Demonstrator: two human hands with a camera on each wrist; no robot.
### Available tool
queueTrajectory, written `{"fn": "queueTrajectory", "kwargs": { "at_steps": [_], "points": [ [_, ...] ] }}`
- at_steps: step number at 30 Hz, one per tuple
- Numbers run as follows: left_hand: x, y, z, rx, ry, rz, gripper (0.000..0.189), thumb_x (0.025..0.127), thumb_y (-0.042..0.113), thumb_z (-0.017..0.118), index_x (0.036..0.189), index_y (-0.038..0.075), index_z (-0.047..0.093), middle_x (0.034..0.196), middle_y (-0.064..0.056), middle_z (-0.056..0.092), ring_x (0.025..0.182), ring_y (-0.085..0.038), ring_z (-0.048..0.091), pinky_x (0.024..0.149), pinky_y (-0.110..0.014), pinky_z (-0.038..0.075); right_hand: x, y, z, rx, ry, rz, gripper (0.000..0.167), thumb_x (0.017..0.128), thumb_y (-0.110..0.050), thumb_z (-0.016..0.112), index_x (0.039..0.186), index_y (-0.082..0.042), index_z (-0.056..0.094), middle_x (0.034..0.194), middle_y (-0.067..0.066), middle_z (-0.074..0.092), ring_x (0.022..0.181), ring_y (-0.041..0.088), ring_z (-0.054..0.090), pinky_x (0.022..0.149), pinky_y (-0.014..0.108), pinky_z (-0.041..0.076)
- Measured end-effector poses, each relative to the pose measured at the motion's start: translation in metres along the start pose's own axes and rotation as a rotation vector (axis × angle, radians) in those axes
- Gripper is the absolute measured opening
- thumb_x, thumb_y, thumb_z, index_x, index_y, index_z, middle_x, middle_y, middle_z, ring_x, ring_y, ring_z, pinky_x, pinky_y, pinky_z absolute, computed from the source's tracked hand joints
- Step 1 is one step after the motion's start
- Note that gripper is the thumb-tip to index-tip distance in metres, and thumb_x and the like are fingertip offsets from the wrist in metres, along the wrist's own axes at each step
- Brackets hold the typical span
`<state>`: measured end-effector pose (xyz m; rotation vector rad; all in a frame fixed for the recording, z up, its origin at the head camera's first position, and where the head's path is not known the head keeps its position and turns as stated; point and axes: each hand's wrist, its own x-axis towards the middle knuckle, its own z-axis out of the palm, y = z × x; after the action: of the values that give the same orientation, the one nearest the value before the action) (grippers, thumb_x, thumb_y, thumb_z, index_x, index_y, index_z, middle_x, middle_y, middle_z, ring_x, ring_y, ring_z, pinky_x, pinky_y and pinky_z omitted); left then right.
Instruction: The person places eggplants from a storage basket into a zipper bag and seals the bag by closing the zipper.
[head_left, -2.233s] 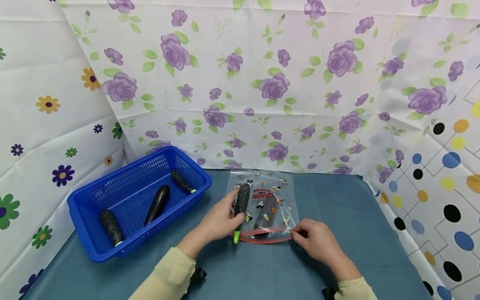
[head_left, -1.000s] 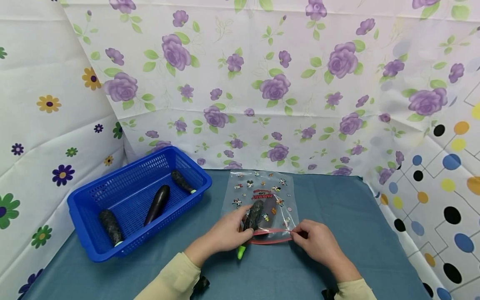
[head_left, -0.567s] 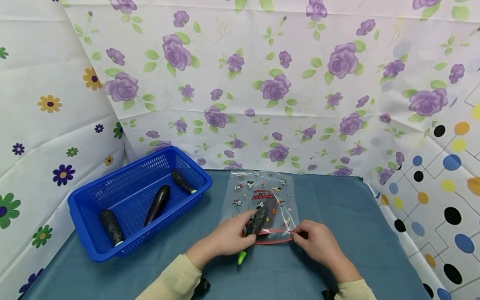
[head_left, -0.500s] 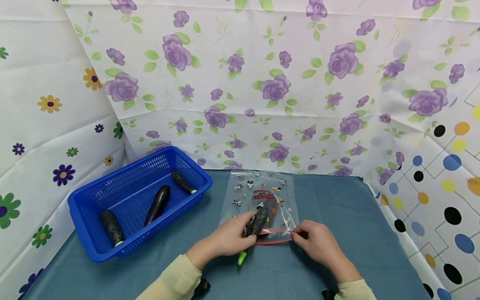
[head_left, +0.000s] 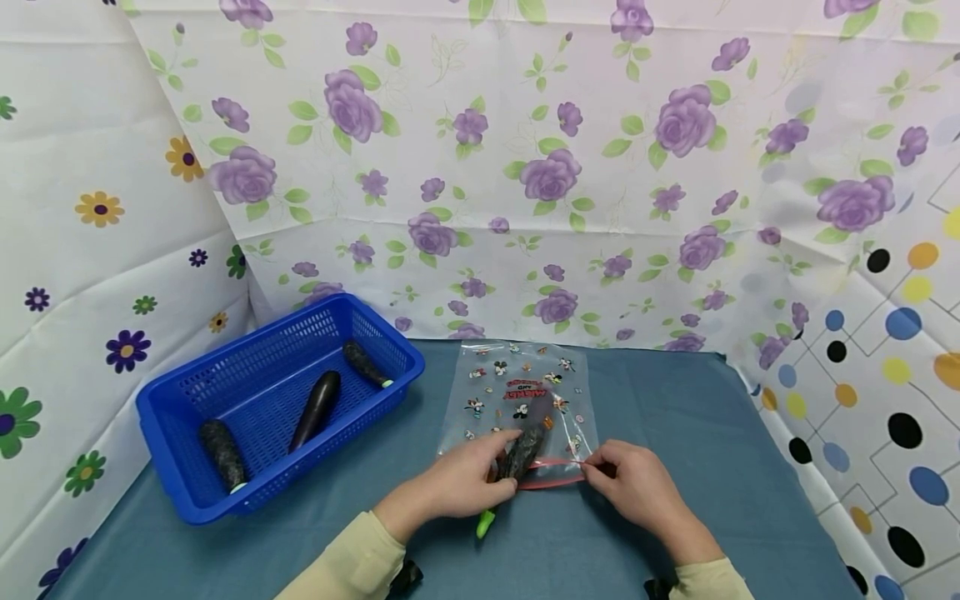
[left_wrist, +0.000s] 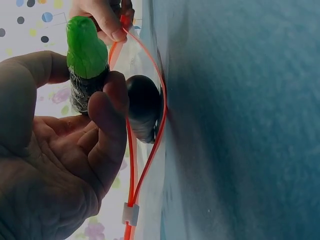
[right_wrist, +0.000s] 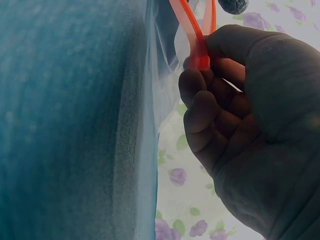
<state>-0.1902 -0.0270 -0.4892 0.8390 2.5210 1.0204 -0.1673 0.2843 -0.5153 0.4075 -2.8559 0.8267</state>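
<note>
My left hand (head_left: 467, 477) grips a dark, rough-skinned cucumber (head_left: 525, 450) with a bright green stem end (left_wrist: 86, 47). It is held above the left part of the opening of a clear zip bag (head_left: 480, 367) printed with cartoon figures. The bag lies flat, and its red zip edge (left_wrist: 161, 120) gapes, with a white slider (left_wrist: 131, 214) on it. Inside is a smooth dark eggplant (left_wrist: 142, 102), partly hidden in the head view. My right hand (head_left: 637, 483) pinches the right corner of the red zip edge between thumb and fingers.
A blue plastic basket (head_left: 168, 392) stands to the left, holding a smooth eggplant (head_left: 315, 408) and two rough dark cucumbers, one near (head_left: 222, 454) and one far (head_left: 365, 362). Blue-grey cloth (head_left: 675, 400) covers the table. Patterned sheets hang behind and at both sides.
My left hand has brought the cucumber down and to the right, from over the bag's left side to its opening, tilting it. The right hand has kept its pinch in place.
</note>
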Motion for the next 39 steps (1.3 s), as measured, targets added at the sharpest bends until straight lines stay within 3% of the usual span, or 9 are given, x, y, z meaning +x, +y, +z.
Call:
{"fn": "queueTrajectory", "kwargs": {
  "at_steps": [7,15,22,33,39],
  "points": [
    [0.0005,-0.0023,0.0023,-0.012,-0.042,0.053,0.07,0.102,0.033,0.074,0.167,0.021,0.05,0.125,0.006,0.066,0.093,-0.009,0.062,0.081,-0.031,0.052,0.0004,-0.0001,0.0005,0.0,0.005,-0.007,0.019,0.097,-0.013,0.088,0.088,-0.028,0.081,0.083,-0.017,0.064,0.071,-0.001,0.057,0.066,0.029,0.053],
    [0.0001,0.0001,0.0014,-0.03,-0.072,0.084,0.069,0.103,0.032,0.074,0.167,0.018,0.051,0.116,0.008,0.066,0.091,-0.006,0.062,0.08,-0.029,0.053,0.001,0.0006,0.0001,-0.001,0.01,-0.014,0.02,0.097,-0.013,0.087,0.087,-0.028,0.081,0.084,-0.017,0.065,0.071,-0.001,0.057,0.066,0.03,0.053],
    [-0.0008,0.0006,0.0011,0.024,-0.077,0.114,0.067,0.102,0.032,0.076,0.165,0.019,0.055,0.127,0.007,0.067,0.096,-0.005,0.061,0.084,-0.028,0.052,0.0006,0.0014,0.0001,-0.009,0.017,-0.025,0.021,0.097,-0.013,0.087,0.087,-0.029,0.08,0.084,-0.017,0.064,0.071,-0.002,0.057,0.066,0.03,0.053],
    [-0.0011,-0.0015,0.0011,0.036,-0.12,0.117,0.063,0.102,0.032,0.077,0.162,0.025,0.059,0.124,0.011,0.065,0.099,-0.007,0.06,0.085,-0.026,0.051,0.0,0.0026,0.0019,-0.015,0.026,-0.026,0.021,0.097,-0.013,0.088,0.087,-0.03,0.08,0.084,-0.018,0.065,0.073,-0.002,0.058,0.067,0.03,0.054],
    [-0.0018,-0.0036,0.0008,0.038,-0.12,0.153,0.06,0.102,0.031,0.076,0.16,0.029,0.061,0.119,0.013,0.064,0.096,-0.007,0.06,0.081,-0.026,0.049,0.0,0.003,0.002,-0.013,0.032,-0.035,0.022,0.096,-0.012,0.088,0.087,-0.03,0.08,0.084,-0.019,0.064,0.073,-0.003,0.058,0.067,0.03,0.054]
  ]
}}
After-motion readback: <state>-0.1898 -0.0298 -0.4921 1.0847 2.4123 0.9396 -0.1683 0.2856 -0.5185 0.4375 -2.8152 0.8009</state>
